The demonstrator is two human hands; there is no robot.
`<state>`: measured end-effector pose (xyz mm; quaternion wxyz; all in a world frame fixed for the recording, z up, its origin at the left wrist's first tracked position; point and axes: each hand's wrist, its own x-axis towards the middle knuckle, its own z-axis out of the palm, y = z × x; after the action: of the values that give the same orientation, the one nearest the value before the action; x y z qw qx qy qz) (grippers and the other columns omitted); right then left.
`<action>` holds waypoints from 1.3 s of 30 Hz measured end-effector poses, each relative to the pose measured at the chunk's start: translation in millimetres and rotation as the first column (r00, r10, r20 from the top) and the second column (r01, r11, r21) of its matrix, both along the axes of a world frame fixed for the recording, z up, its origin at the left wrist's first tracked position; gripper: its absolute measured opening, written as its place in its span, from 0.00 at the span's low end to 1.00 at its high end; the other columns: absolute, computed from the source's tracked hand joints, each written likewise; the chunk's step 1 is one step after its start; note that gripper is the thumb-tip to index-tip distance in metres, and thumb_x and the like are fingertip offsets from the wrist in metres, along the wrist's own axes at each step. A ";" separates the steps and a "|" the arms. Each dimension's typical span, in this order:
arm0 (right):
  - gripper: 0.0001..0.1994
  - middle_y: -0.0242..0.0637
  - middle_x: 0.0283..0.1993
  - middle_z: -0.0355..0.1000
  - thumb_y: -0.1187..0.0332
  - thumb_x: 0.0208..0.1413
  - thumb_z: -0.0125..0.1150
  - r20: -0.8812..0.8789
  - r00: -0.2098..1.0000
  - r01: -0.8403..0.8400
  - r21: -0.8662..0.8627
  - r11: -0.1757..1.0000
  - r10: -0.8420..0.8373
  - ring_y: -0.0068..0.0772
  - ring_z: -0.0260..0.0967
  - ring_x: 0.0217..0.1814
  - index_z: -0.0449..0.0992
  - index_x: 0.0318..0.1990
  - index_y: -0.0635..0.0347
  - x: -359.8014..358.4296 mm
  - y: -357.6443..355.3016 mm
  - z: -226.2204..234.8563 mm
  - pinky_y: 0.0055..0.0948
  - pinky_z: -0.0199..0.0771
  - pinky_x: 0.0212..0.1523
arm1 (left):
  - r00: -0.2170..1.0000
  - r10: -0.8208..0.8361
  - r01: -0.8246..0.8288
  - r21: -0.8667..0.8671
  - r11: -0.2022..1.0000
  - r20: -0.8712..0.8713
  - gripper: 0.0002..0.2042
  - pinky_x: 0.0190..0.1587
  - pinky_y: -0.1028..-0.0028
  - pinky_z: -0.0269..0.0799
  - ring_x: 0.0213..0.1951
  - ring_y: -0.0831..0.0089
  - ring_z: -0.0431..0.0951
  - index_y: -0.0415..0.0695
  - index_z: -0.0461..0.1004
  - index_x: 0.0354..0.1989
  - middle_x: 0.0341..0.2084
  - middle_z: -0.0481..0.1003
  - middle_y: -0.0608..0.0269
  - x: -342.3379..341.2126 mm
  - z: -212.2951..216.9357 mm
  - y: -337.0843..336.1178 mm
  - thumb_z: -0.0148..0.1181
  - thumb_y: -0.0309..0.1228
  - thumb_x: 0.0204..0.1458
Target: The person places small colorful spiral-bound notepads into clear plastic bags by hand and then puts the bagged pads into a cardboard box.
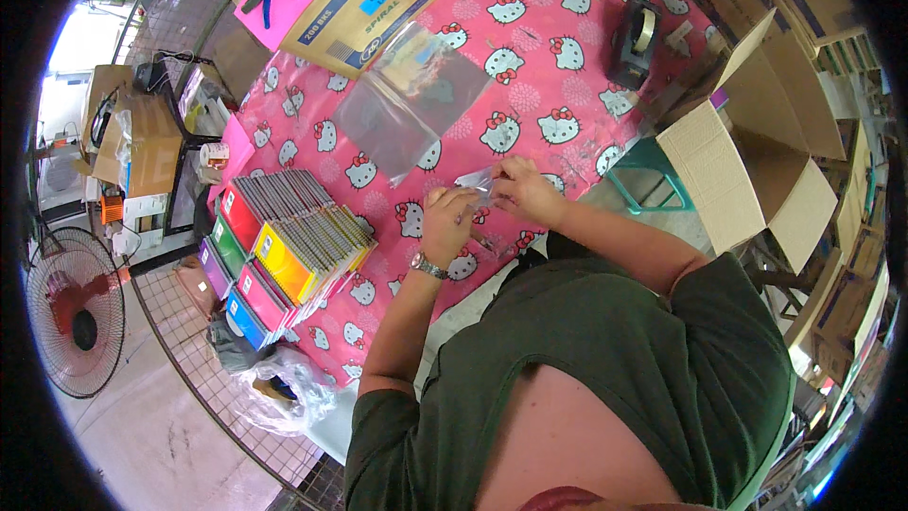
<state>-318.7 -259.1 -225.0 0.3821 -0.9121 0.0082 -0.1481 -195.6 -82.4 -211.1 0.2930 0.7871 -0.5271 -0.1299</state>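
Near the table's front edge, both my hands pinch a small piece of transparent plastic film [476, 178] that looks like part of a plastic bag. My left hand [448, 220], with a watch at the wrist, has its fingers closed on one side of it. Close beside it, my right hand [527, 192] grips the other side with bent fingers. Much of the film is hidden by the fingers. Just beyond my hands, a stack of flat transparent plastic bags [388, 123] lies on the pink patterned tablecloth [530, 85].
Stacked spiral notebooks [293, 246] in several colours stand at the left. A carton [374, 5] and blue-handled pliers [268, 0] are at the back. A black tape dispenser [634, 43] sits far right, near an open cardboard box [757, 151] and a green stool [653, 175]. A fan [76, 312] stands left.
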 end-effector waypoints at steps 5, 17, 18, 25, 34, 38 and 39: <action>0.12 0.35 0.46 0.65 0.66 0.43 0.64 -0.194 0.977 0.079 -0.067 0.995 -0.091 0.43 0.60 0.52 0.77 0.37 0.56 1.5 8.6 12.5 0.43 0.57 0.52 | 0.972 0.132 -0.132 0.012 0.991 -0.195 0.22 0.53 0.68 0.62 0.44 0.66 0.72 0.45 0.72 0.50 0.44 0.74 0.61 2.1 3.2 -2.1 0.60 0.24 0.42; 0.18 0.36 0.34 0.66 0.70 0.45 0.66 -0.216 0.963 -0.052 0.435 0.899 0.160 0.30 0.65 0.32 0.75 0.46 0.56 39.7 -47.8 -18.6 0.28 0.68 0.34 | 0.560 0.163 -0.150 0.094 0.984 -0.813 0.17 0.44 0.75 0.66 0.38 0.76 0.70 0.40 0.75 0.44 0.35 0.70 0.68 48.5 -45.0 -9.5 0.64 0.26 0.42; 0.16 0.36 0.32 0.66 0.71 0.45 0.65 -0.185 0.967 -0.089 0.398 0.913 0.175 0.29 0.65 0.30 0.76 0.45 0.57 43.6 -48.4 -21.1 0.28 0.68 0.33 | 0.686 0.156 -0.125 0.097 0.987 -0.711 0.15 0.42 0.75 0.67 0.36 0.75 0.71 0.40 0.76 0.41 0.34 0.71 0.67 50.7 -41.0 -15.2 0.64 0.25 0.42; 0.13 0.36 0.30 0.69 0.71 0.38 0.66 -0.069 0.979 -0.153 0.380 0.912 0.193 0.36 0.70 0.30 0.78 0.36 0.57 43.8 -42.0 -16.8 0.33 0.71 0.32 | 0.975 0.189 -0.193 -0.028 0.981 -0.117 0.11 0.32 0.70 0.70 0.29 0.67 0.75 0.43 0.79 0.35 0.26 0.73 0.60 20.2 -9.5 -31.5 0.66 0.25 0.40; 0.11 0.39 0.43 0.68 0.65 0.42 0.65 0.025 0.937 -0.346 -0.069 0.936 0.348 0.40 0.66 0.46 0.75 0.32 0.60 9.8 -42.1 23.9 0.37 0.69 0.45 | 0.971 -0.217 0.212 -0.051 0.976 -0.101 0.18 0.46 0.68 0.71 0.43 0.61 0.73 0.39 0.74 0.44 0.43 0.72 0.58 16.1 14.9 -0.5 0.66 0.27 0.41; 0.10 0.37 0.44 0.67 0.61 0.45 0.64 -0.005 0.983 -0.185 -0.072 0.980 0.186 0.41 0.63 0.49 0.77 0.32 0.56 11.0 -21.2 -1.1 0.41 0.66 0.46 | 0.995 -0.095 0.094 -0.046 0.995 -0.033 0.15 0.44 0.69 0.71 0.44 0.65 0.72 0.42 0.78 0.38 0.42 0.71 0.57 15.8 -13.8 -0.3 0.69 0.27 0.37; 0.10 0.37 0.44 0.67 0.60 0.46 0.64 0.011 0.994 -0.108 -0.023 0.994 0.108 0.42 0.63 0.49 0.77 0.33 0.56 9.8 -17.2 -6.5 0.41 0.66 0.46 | 0.973 0.036 -0.044 -0.028 0.999 -0.226 0.13 0.44 0.69 0.70 0.44 0.66 0.72 0.43 0.79 0.35 0.42 0.71 0.58 12.1 -15.6 -1.1 0.70 0.27 0.36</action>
<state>-308.9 -276.3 -231.6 0.3792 -0.9146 -0.0451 -0.1330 -183.5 -83.5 -226.7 0.3663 0.7728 -0.4764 -0.2041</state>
